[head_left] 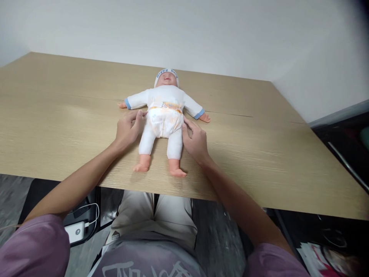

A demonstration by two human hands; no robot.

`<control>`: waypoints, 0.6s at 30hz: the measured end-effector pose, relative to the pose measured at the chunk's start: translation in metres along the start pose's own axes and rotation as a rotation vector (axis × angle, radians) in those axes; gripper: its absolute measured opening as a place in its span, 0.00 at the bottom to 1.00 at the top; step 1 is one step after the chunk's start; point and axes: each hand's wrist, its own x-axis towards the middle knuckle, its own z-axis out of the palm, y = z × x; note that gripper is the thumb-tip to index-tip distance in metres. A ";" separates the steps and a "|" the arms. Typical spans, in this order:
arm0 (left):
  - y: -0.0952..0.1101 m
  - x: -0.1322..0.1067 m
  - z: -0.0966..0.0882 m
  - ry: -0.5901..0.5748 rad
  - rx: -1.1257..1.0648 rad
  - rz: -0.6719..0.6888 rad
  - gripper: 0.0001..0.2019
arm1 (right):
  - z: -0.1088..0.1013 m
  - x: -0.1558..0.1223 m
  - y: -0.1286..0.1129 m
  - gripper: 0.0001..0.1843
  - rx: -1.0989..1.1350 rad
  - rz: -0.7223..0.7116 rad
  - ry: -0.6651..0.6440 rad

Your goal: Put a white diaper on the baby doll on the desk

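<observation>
A baby doll in a white suit with blue cuffs and a lettered cap lies on its back, feet toward me, arms spread. Around its hips sits a white diaper with an orange-edged waistband and a printed strip across the belly. My left hand is at the diaper's left side, thumb and forefinger closed at its waist edge. On the opposite side, my right hand has its fingers bent in at the diaper's edge by the hip. Both sets of fingertips are partly hidden against the doll.
The doll lies on a wooden table that runs back to a pale wall. Under the front edge at left, a white power bank with a cable rests on a black chair. Dark equipment stands beyond the right edge.
</observation>
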 end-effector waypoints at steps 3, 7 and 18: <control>0.003 -0.001 -0.003 0.033 0.061 -0.002 0.34 | -0.006 -0.004 -0.010 0.24 -0.149 -0.039 0.009; 0.006 -0.001 -0.007 0.033 -0.005 -0.077 0.33 | -0.015 -0.004 -0.016 0.20 -0.217 -0.026 0.021; -0.041 0.026 -0.001 0.015 0.158 -0.024 0.21 | -0.014 0.036 0.042 0.18 -0.426 -0.024 0.148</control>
